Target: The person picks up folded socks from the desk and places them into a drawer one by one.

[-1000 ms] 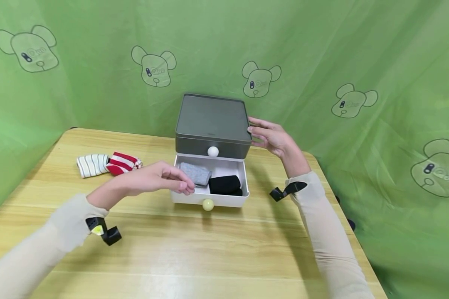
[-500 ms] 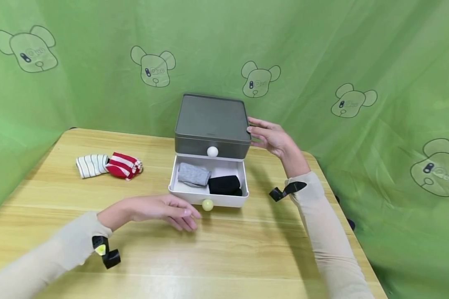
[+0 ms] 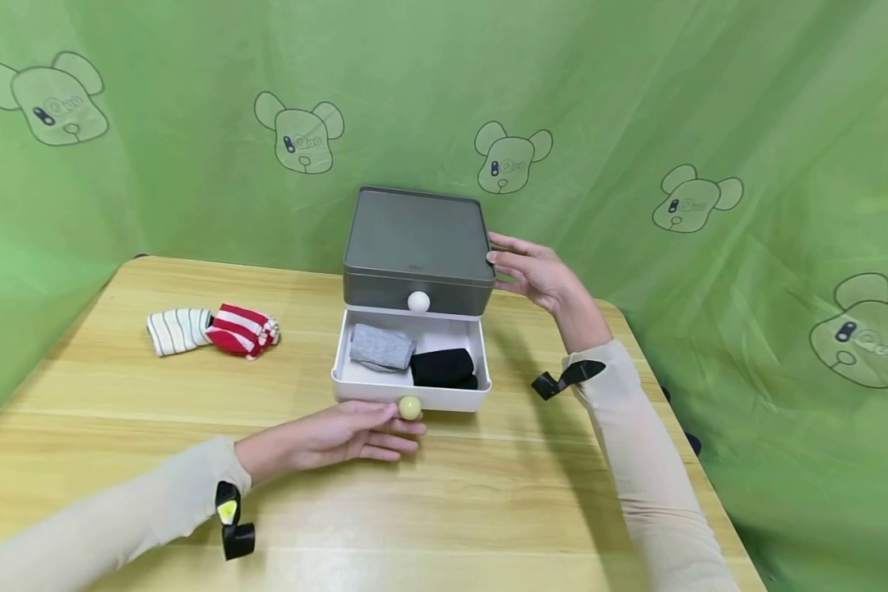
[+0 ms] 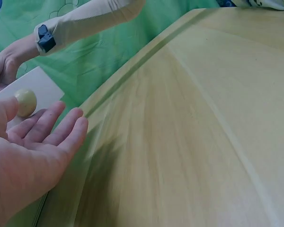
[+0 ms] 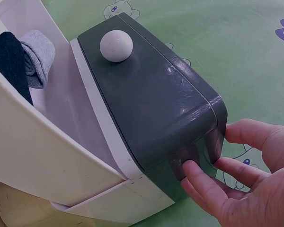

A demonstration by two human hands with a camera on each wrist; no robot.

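Note:
A small chest with a dark grey upper part (image 3: 418,234) stands at the back of the table. Its white lower drawer (image 3: 355,390) is pulled out. Folded grey socks (image 3: 381,347) and folded black socks (image 3: 442,367) lie inside. My left hand (image 3: 340,434) is at the drawer's pale yellow knob (image 3: 410,407), thumb beside it and fingers stretched out below. In the left wrist view the thumb overlaps the edge of the knob (image 4: 26,102). My right hand (image 3: 534,273) rests its fingertips on the right side of the chest, also seen in the right wrist view, with the thumb at the top edge.
White striped socks (image 3: 179,330) and red-and-white striped socks (image 3: 241,330) lie side by side on the wooden table (image 3: 444,510), left of the chest. A white knob (image 3: 418,302) sits on the upper drawer. Green cloth (image 3: 414,82) hangs behind the table.
My left hand has moved from over the drawer's left side down and then right to the yellow knob, its fingers spreading out. The right hand stays on the chest's side.

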